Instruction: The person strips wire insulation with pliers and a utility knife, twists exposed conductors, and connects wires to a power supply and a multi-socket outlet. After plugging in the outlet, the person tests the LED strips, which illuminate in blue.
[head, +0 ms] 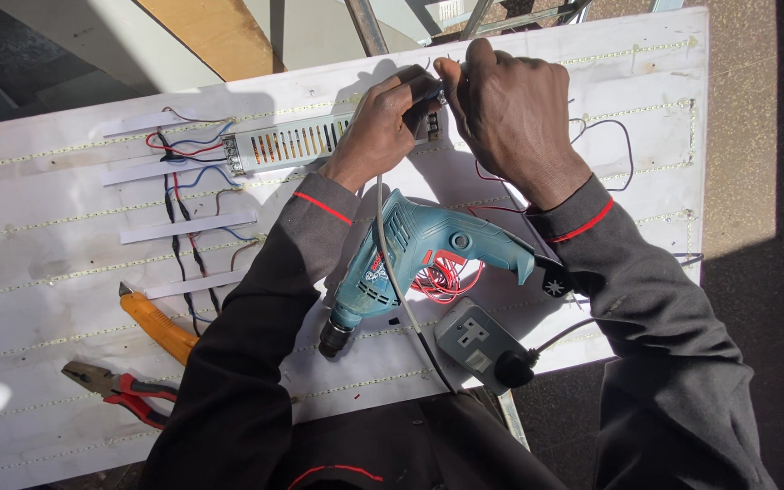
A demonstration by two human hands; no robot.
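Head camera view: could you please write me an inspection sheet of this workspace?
Surface: white board with rows of LED strips, in sunlight.
Job's things: metal power supply unit; both hands work at its right end.
Clutter: teal electric drill, orange utility knife, red-handled pliers, grey socket adapter.
Grippers: left hand grips a small dark tool; right hand pinches beside it.
Cables: red, blue and black wires; red coil; grey cord.
Surroundings: ground, wooden panel.
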